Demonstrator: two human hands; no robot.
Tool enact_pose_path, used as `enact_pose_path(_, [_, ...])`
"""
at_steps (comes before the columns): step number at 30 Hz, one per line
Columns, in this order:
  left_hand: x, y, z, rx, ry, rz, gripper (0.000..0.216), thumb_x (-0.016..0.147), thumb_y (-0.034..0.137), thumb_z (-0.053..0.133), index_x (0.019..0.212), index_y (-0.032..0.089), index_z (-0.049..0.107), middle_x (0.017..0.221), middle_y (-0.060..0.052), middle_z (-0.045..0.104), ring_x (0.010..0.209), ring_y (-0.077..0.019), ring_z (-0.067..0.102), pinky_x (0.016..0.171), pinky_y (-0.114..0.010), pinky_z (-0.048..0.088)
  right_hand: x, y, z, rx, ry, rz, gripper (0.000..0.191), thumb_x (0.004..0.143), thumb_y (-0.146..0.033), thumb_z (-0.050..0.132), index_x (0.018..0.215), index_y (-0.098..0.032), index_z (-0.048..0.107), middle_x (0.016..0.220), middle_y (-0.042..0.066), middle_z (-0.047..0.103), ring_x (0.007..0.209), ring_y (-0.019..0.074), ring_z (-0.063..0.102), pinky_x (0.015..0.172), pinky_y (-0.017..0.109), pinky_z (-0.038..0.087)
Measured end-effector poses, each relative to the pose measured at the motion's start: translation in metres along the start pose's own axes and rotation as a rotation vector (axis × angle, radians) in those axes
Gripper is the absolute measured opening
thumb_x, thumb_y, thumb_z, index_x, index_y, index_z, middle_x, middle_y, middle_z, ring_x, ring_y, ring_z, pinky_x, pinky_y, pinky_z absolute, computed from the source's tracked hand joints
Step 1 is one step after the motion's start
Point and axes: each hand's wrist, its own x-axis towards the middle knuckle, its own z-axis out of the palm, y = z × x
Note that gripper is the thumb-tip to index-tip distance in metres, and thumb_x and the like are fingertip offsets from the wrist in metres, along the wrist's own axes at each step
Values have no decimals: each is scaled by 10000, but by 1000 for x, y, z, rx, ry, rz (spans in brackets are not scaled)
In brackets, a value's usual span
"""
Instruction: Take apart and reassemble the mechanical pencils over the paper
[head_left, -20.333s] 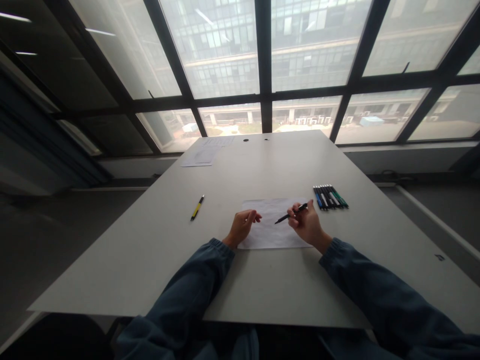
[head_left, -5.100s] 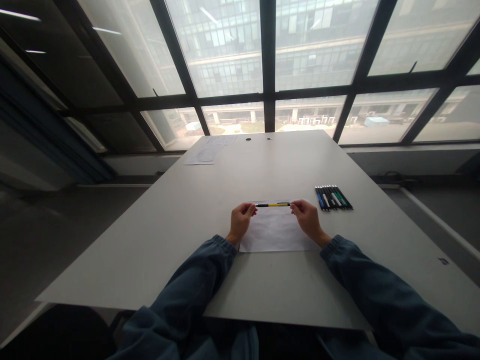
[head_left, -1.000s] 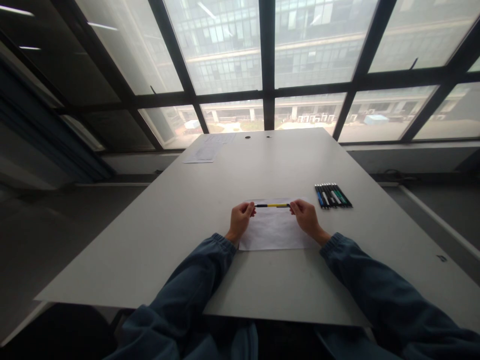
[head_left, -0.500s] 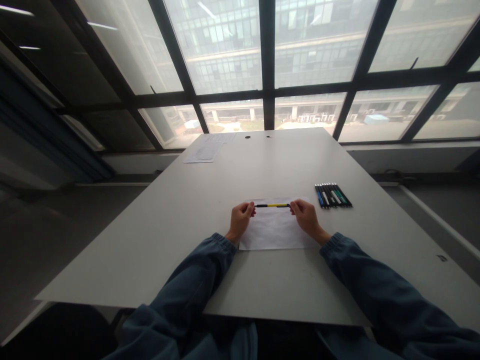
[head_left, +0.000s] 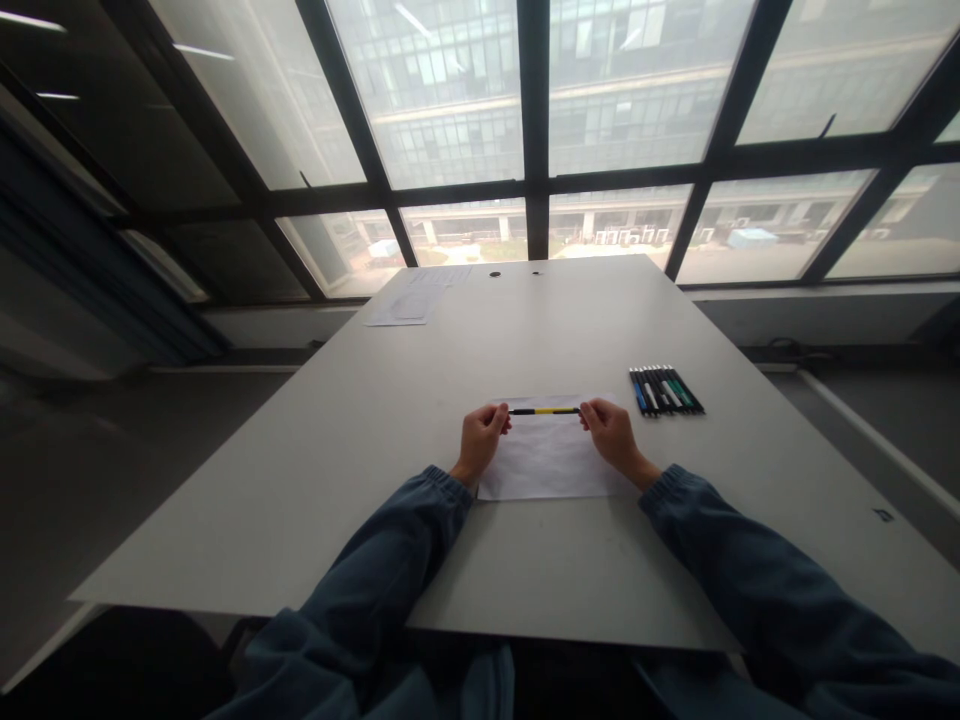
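A black pen with a yellow middle (head_left: 546, 411) lies level between my two hands, one end in each. My left hand (head_left: 484, 440) pinches its left end between thumb and fingers. At the right end, my right hand (head_left: 610, 433) is closed on it in the same way. Beneath the pen and hands, a white sheet of paper (head_left: 555, 465) rests on the white table (head_left: 360, 450). To the right of my right hand, several pens (head_left: 666, 391) lie side by side in a row, dark with blue, white and green parts.
Printed papers (head_left: 405, 302) lie at the table's far left. Near the far edge there is a dark round hole (head_left: 495, 274). A small dark mark (head_left: 883, 515) shows near the right edge. Large windows (head_left: 615, 90) with dark frames rise behind the table.
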Motion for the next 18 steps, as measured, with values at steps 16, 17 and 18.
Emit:
enact_pose_path(16, [0, 1, 0, 3, 2, -15, 447, 877, 505, 571, 621, 145, 636, 559, -21, 614, 511, -118, 552, 514, -224, 431, -1, -4, 0, -11, -6, 7, 437, 925, -524, 493, 671, -188, 609, 582, 27, 618, 549, 162, 577, 530, 267, 429])
enact_pose_path(17, [0, 1, 0, 4, 1, -16, 451, 877, 508, 569, 618, 145, 635, 556, -21, 611, 508, -117, 550, 511, -224, 430, -1, -4, 0, -11, -9, 4, 436, 926, -523, 493, 672, -187, 609, 583, 27, 618, 550, 161, 578, 531, 267, 429])
enact_pose_path(18, [0, 1, 0, 5, 1, -14, 457, 878, 511, 566, 613, 145, 632, 552, -20, 608, 505, -116, 548, 508, -224, 427, -1, -4, 0, -13, -10, 1, 436, 927, -520, 492, 671, -187, 608, 584, 27, 618, 550, 161, 579, 533, 267, 429])
